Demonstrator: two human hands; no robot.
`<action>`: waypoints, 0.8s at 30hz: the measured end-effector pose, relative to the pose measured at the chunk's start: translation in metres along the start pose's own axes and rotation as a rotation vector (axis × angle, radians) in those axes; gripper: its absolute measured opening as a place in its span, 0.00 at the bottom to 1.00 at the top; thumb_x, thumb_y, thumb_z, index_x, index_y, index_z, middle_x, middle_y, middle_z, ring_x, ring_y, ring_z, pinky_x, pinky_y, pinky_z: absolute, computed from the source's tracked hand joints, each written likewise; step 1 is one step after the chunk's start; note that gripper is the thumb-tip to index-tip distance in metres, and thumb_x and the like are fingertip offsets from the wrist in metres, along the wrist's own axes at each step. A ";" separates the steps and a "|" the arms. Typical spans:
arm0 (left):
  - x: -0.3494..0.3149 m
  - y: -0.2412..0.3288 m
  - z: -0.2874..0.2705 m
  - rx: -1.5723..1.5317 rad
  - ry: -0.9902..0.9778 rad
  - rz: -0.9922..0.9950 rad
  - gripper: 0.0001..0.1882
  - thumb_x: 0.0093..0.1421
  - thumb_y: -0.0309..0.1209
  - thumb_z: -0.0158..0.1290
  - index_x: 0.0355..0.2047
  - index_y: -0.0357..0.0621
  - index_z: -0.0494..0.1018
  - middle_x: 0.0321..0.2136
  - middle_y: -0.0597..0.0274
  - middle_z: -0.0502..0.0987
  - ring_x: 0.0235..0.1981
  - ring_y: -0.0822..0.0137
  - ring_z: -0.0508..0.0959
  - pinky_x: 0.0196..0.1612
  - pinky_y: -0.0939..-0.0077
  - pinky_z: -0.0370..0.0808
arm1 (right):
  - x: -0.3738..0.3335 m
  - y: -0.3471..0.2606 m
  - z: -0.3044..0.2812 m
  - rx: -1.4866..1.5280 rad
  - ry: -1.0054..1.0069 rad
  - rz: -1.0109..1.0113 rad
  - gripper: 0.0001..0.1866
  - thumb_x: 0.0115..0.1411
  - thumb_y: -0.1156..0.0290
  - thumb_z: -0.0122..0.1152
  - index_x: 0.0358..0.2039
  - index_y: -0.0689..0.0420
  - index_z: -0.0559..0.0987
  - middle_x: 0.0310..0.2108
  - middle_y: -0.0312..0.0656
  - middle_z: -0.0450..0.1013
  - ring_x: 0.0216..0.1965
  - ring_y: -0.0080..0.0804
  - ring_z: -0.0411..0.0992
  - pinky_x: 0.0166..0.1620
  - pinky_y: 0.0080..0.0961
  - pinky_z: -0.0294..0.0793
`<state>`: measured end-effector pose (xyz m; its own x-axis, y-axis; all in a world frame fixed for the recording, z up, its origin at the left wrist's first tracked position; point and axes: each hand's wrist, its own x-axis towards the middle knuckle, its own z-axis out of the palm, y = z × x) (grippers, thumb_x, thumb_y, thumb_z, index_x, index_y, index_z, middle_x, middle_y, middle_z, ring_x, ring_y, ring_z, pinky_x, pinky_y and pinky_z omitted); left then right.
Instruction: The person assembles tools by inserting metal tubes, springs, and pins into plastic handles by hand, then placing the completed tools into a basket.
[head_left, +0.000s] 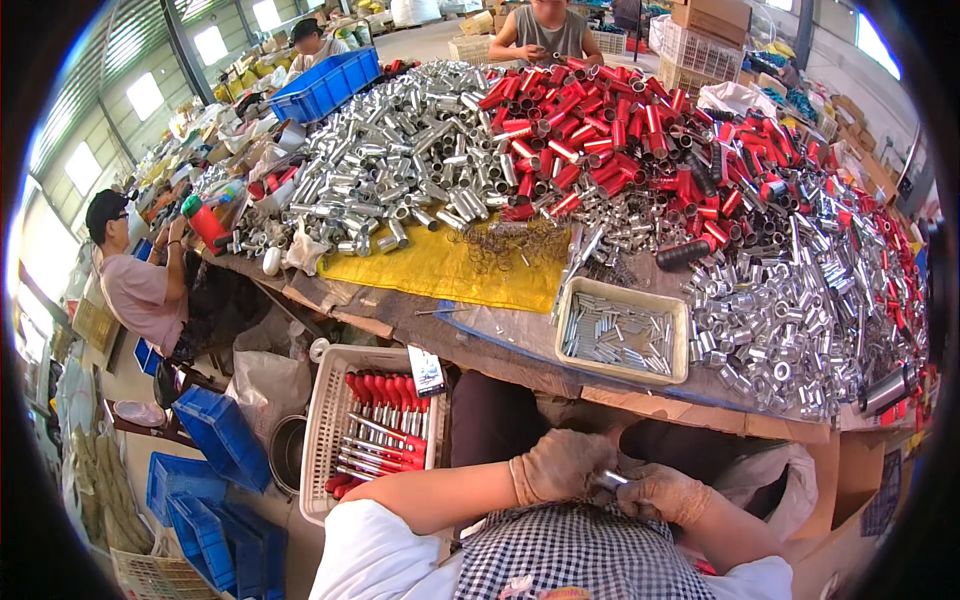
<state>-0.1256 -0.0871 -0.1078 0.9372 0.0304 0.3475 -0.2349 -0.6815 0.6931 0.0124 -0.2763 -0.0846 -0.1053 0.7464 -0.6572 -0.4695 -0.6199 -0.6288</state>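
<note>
Close to my chest, both hands meet in work gloves that look dirty and tan. My left hand (562, 466) is closed, its fingers curled toward a short silver metal tube (610, 480). On the other side of that tube, my right hand (664, 494) grips it with thumb and fingers. The ends of the tube are mostly hidden by the gloves. Beyond my hands, at the table edge, stands a cream plastic tray (677, 372) with several thin metal pins. To my left, a white basket (318, 440) holds red-handled tools (385, 390) with silver shafts.
Piles of silver tubes (400, 150), red sleeves (600, 120) and small metal collars (780, 330) cover the table. A yellow sheet (440, 265) lies at its near side. Blue crates (220, 435) stand on the floor at left. Other people sit at left and across.
</note>
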 end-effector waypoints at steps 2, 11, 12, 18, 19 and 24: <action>-0.003 -0.007 0.006 -0.053 0.173 -0.194 0.08 0.56 0.28 0.54 0.35 0.40 0.69 0.22 0.53 0.76 0.24 0.49 0.77 0.26 0.60 0.74 | -0.007 0.002 -0.012 0.105 -0.029 0.023 0.33 0.56 0.66 0.65 0.59 0.63 0.63 0.36 0.46 0.75 0.22 0.19 0.66 0.19 0.15 0.63; -0.010 -0.021 -0.004 -0.229 0.131 -0.539 0.10 0.62 0.32 0.49 0.32 0.35 0.71 0.25 0.44 0.73 0.26 0.47 0.72 0.34 0.61 0.71 | -0.015 -0.010 0.000 -1.425 0.403 -0.769 0.24 0.52 0.65 0.63 0.49 0.60 0.74 0.30 0.44 0.75 0.28 0.43 0.75 0.33 0.39 0.74; -0.011 -0.025 -0.006 -0.225 0.151 -0.503 0.11 0.63 0.32 0.49 0.31 0.35 0.71 0.23 0.47 0.72 0.25 0.53 0.71 0.33 0.63 0.71 | -0.012 -0.012 0.006 -1.446 0.497 -0.876 0.19 0.50 0.66 0.62 0.43 0.57 0.77 0.24 0.46 0.73 0.26 0.47 0.73 0.29 0.39 0.73; -0.020 -0.036 -0.039 -0.390 0.017 -0.756 0.14 0.67 0.35 0.46 0.29 0.38 0.68 0.21 0.65 0.69 0.25 0.73 0.69 0.31 0.73 0.70 | -0.016 -0.012 -0.001 -1.261 0.494 -0.940 0.15 0.51 0.70 0.62 0.41 0.55 0.79 0.25 0.43 0.75 0.22 0.41 0.73 0.26 0.34 0.73; -0.017 -0.035 -0.039 -0.391 0.007 -0.750 0.14 0.67 0.35 0.46 0.29 0.38 0.68 0.21 0.65 0.69 0.25 0.73 0.69 0.31 0.73 0.70 | -0.019 -0.012 0.000 -1.258 0.506 -0.937 0.15 0.51 0.70 0.62 0.41 0.55 0.79 0.25 0.43 0.75 0.22 0.41 0.73 0.26 0.34 0.73; -0.010 -0.025 -0.046 -0.276 -0.001 -0.677 0.12 0.66 0.33 0.46 0.30 0.36 0.68 0.23 0.63 0.69 0.27 0.73 0.68 0.34 0.74 0.71 | -0.019 -0.005 0.004 -0.932 0.483 -0.671 0.16 0.51 0.68 0.65 0.41 0.58 0.80 0.30 0.45 0.77 0.28 0.37 0.77 0.33 0.25 0.77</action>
<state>-0.1409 -0.0369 -0.0993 0.9004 0.3787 -0.2142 0.3398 -0.3045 0.8898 0.0134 -0.2871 -0.0675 0.3404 0.9387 -0.0536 0.5152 -0.2339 -0.8245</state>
